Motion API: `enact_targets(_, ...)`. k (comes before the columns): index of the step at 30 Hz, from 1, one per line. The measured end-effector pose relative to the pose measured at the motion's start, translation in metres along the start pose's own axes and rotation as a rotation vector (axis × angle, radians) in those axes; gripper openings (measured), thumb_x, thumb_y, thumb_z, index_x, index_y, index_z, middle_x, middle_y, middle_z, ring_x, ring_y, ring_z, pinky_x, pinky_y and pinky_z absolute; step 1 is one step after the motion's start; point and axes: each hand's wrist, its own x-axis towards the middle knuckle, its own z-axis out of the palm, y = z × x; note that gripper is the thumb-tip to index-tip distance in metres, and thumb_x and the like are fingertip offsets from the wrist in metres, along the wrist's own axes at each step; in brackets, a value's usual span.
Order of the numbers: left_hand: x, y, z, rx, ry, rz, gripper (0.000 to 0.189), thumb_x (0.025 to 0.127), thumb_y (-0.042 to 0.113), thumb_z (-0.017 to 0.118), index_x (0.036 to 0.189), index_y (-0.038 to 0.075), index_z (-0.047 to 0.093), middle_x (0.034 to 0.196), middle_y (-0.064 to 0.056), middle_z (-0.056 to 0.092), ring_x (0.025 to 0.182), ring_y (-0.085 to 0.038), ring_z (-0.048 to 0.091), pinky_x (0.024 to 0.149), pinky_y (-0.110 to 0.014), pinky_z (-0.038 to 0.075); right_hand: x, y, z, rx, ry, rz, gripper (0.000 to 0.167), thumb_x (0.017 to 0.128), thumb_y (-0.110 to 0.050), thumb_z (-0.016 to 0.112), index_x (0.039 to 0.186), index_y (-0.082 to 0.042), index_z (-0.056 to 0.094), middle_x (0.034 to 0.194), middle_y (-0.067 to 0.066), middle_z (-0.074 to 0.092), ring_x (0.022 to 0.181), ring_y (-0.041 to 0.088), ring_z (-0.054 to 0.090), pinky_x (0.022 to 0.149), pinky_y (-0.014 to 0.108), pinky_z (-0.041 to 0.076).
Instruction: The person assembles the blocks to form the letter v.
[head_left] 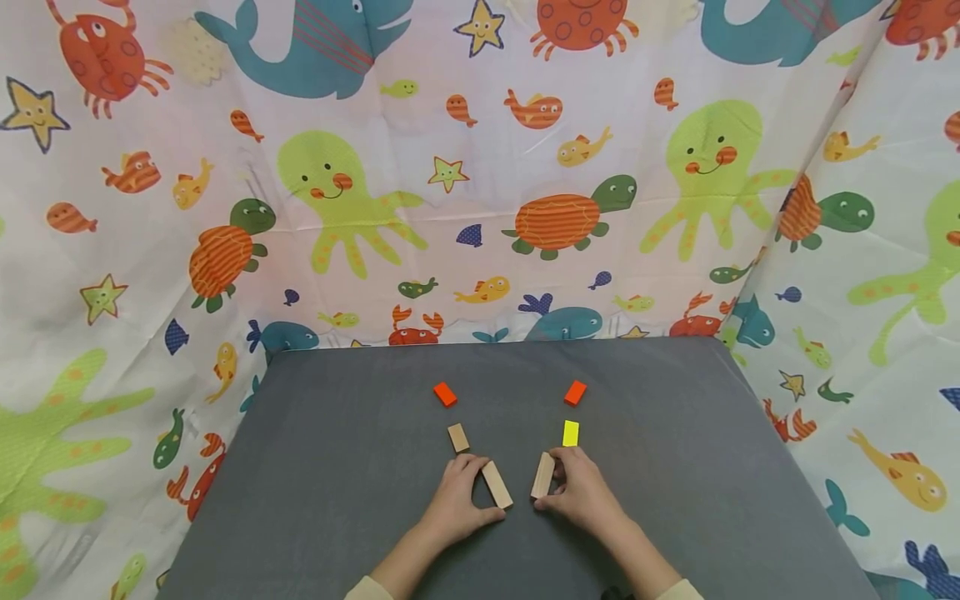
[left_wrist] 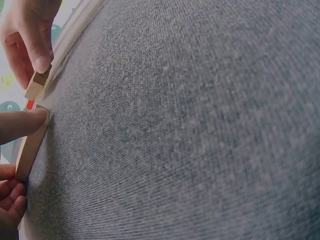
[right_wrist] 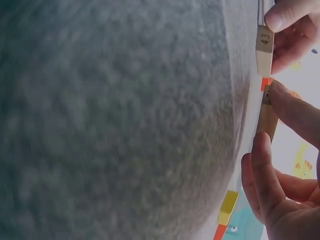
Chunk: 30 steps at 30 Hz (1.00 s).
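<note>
My left hand (head_left: 455, 500) holds a plain wooden block (head_left: 497, 485) by its ends, thumb at the near end and fingers at the far one. Opposite it, my right hand (head_left: 582, 493) grips a second wooden block (head_left: 543, 476) the same way; a gap of grey cloth separates the two. The right wrist view shows a printed "43" on the end of the left hand's block (right_wrist: 265, 52). Just beyond the left fingertips lies a small tan block (head_left: 458, 437). A yellow block (head_left: 571, 432) sits right at the right hand's fingertips, its near end overlapped by them.
Farther back lie two orange blocks, one on the left (head_left: 446, 394) and one on the right (head_left: 575, 392). Grey cloth covers the table (head_left: 337, 467). A curtain (head_left: 465, 225) printed with sea animals hangs behind and along both sides.
</note>
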Motion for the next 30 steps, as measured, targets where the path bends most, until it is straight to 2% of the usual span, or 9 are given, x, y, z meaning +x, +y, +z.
enact_targets(8,-0.002,0.002,0.000,0.005,0.012,0.009,0.083,0.072,0.040,0.091,0.141,0.009,0.055,0.134,-0.006,0.053,0.126,-0.027,0.047,0.103,-0.051,0.046,0.002,-0.003,0.009,-0.006,-0.008,-0.020,0.083,0.058,-0.019,0.100,0.128,0.002,0.060,0.111,0.010,0.058,0.090,0.017,0.057,0.062,0.023,0.050)
enact_targets(15,-0.002,0.000,0.001,0.006,0.023,0.027,0.083,0.072,0.040,0.091,0.140,0.009,0.056,0.133,-0.005,0.053,0.124,-0.026,0.048,0.102,-0.050,0.047,0.003,-0.008,0.015,-0.048,-0.017,-0.033,0.082,0.059,-0.022,0.099,0.127,0.003,0.061,0.114,0.009,0.059,0.090,0.013,0.057,0.071,0.028,0.050)
enact_targets(30,0.000,-0.001,0.003,-0.003,0.030,0.038,0.082,0.072,0.040,0.090,0.140,0.009,0.056,0.133,-0.005,0.053,0.124,-0.026,0.047,0.102,-0.049,0.047,0.004,-0.013,0.025,-0.088,-0.024,-0.026,0.083,0.058,-0.022,0.100,0.125,0.005,0.060,0.101,0.006,0.056,0.085,0.014,0.053,0.071,0.031,0.047)
